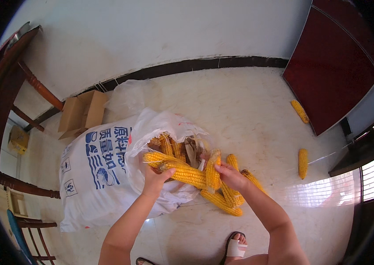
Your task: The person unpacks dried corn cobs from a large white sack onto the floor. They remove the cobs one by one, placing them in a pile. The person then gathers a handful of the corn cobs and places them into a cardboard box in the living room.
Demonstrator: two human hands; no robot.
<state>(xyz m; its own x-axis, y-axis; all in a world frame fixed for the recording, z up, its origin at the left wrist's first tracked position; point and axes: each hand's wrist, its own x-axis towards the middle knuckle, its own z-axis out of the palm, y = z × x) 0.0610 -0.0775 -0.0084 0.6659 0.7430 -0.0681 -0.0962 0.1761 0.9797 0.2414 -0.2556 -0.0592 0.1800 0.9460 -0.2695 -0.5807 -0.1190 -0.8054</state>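
A white woven sack [94, 176] with blue print lies on its side, its mouth turned toward the right. Dried corn cobs [169, 145] and some husk show inside the opening. At the sack's mouth my left hand [153, 180] is closed around a long yellow corn cob [187, 175], with a second cob [157, 157] just above it, also against the hand. My right hand [233, 176] grips another corn cob [213, 170], held upright across the end of the left one. Below and beside my right hand, several loose cobs [222, 202] are heaped on the floor.
Two stray cobs lie to the right, one [299, 111] by a dark red panel [332, 66], the other [302, 163] nearer. Behind the sack are an open cardboard box [81, 114] and clear plastic [127, 97]. Wooden furniture [5, 97] stands left; my sandalled foot [235, 247] is below.
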